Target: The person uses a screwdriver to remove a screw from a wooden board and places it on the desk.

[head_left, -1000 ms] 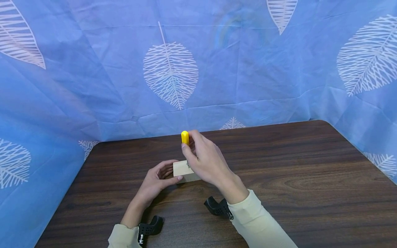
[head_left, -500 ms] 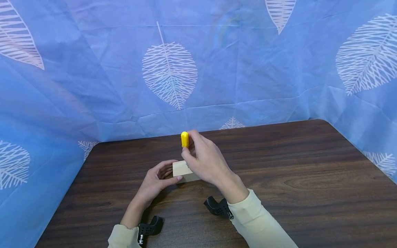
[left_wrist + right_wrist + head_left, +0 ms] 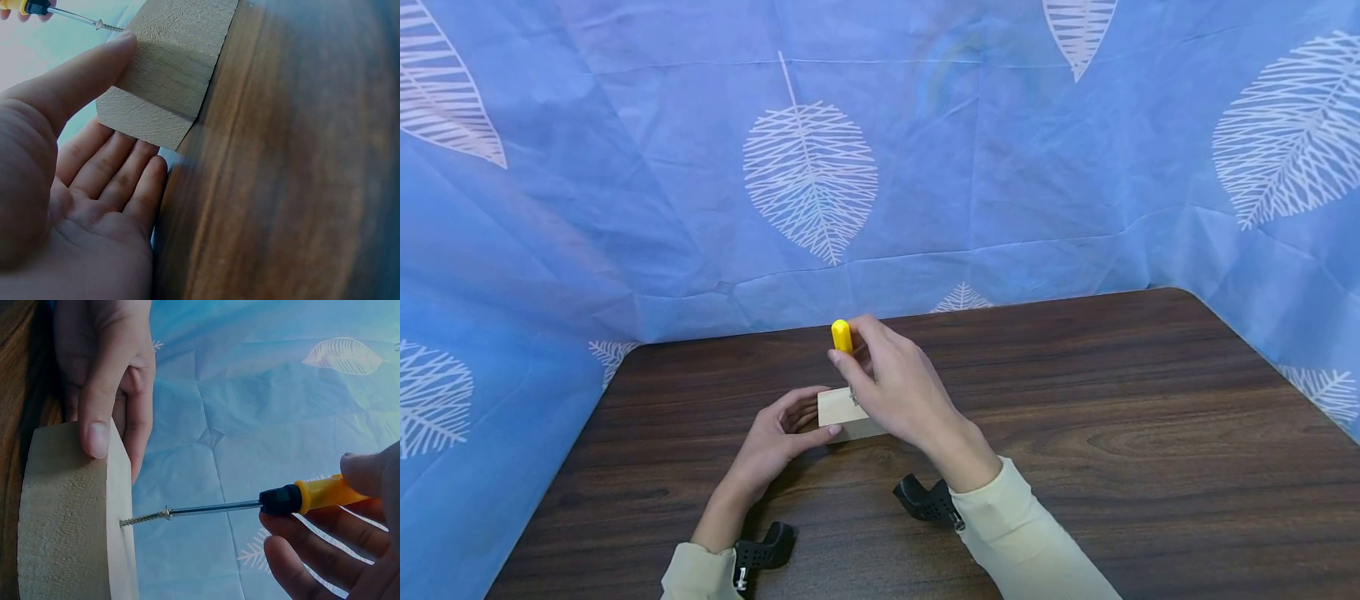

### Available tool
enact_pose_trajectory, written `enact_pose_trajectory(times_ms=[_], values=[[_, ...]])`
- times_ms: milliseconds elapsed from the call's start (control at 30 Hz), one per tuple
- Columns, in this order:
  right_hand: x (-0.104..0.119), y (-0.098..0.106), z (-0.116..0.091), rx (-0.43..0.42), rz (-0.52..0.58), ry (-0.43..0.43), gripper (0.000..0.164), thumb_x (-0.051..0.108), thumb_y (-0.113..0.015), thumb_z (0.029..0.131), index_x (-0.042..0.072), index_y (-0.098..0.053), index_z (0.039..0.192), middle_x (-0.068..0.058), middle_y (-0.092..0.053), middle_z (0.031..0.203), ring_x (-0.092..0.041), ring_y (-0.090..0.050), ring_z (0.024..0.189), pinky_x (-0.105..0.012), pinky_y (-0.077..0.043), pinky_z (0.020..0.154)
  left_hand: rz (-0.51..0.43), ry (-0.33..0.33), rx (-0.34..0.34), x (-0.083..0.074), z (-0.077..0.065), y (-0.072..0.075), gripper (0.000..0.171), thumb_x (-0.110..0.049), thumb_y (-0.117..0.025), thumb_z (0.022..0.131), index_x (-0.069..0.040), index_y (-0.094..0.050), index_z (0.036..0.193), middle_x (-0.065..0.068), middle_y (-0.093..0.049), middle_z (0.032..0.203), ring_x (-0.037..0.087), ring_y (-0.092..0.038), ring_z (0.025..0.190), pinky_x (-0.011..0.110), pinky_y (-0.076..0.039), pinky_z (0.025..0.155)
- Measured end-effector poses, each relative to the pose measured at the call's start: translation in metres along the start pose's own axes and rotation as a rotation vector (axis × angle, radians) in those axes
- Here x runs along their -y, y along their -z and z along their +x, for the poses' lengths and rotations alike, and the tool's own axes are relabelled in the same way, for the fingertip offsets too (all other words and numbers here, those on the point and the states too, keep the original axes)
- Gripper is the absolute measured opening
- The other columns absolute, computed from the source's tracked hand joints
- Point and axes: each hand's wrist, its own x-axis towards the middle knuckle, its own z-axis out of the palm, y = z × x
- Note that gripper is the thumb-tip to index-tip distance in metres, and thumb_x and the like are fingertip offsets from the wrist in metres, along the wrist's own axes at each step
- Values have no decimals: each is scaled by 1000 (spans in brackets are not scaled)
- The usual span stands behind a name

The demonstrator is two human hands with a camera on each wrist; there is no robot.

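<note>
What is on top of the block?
A screw, the screwdriver at its head. Any buried part is hidden; in the head view the right grip covers part of the block.

A dark brown wood-grain table (image 3: 1135, 442) with rounded far corners fills the lower part of the head view. Behind it and along both sides hangs creased blue cloth (image 3: 662, 167), printed with pale leaf outlines: a broad, rounded leaf (image 3: 811, 179) near the middle, a larger leaf (image 3: 1292, 133) at right, and a small leaf tip (image 3: 962, 300) just above the far edge.
</note>
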Motion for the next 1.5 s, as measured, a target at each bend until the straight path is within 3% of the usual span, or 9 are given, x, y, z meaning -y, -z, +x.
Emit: enact_pose_trajectory(times_ms=[333, 567, 700, 1000, 1100, 1300, 1500], values=[[-1, 3, -1, 2, 2, 50, 21, 21, -66, 109, 12, -67, 128, 0, -69, 109, -14, -62, 84, -29, -58, 74, -4, -4, 7, -1, 1, -1, 61, -21, -87, 93, -18, -63, 149, 9, -65, 150, 30, -60, 143, 55, -44, 127], [-1, 2, -1, -2, 41, 10, 33, 21, -65, 109, 12, -59, 141, -2, -74, 113, -15, -73, 98, -36, -64, 88, 1, 3, -9, 1, 0, -2, 60, -20, -87, 93, -18, -63, 148, 8, -67, 148, 29, -61, 141, 55, -45, 125], [-2, 1, -1, -18, 21, 21, 29, 24, -65, 109, 13, -59, 135, -2, -74, 112, -15, -73, 100, -36, -64, 89, -2, 0, -6, 1, 0, -1, 60, -20, -87, 93, -18, -63, 148, 8, -67, 148, 30, -61, 142, 55, -45, 126], [-1, 1, -2, -21, -8, 44, 17, 24, -69, 108, 14, -64, 121, 1, -71, 102, -12, -67, 88, -30, -60, 75, 5, 2, -4, 0, -1, -2, 60, -22, -87, 93, -19, -63, 148, 8, -66, 150, 30, -60, 143, 56, -42, 127], [-1, 2, -2, -14, 1, 37, 18, 24, -69, 107, 14, -65, 122, 2, -71, 102, -11, -67, 87, -30, -59, 75, 5, -1, -5, 0, -1, -1, 60, -22, -87, 93, -19, -63, 148, 9, -65, 151, 31, -59, 144, 56, -42, 128], [0, 2, -1, -27, 27, -13, 36, 24, -73, 105, 15, -59, 137, 0, -77, 108, -12, -74, 88, -31, -64, 79, -2, 1, -1, 0, -1, -1, 61, -22, -87, 94, -18, -62, 149, 9, -64, 152, 31, -59, 144, 56, -42, 127], [-2, 1, -1, -44, 47, 15, 25, 24, -74, 105, 16, -65, 127, 1, -77, 110, -10, -73, 88, -29, -65, 80, -6, 2, 5, -1, -1, -1, 61, -22, -87, 94, -19, -62, 149, 9, -64, 152, 31, -58, 145, 56, -42, 128]])
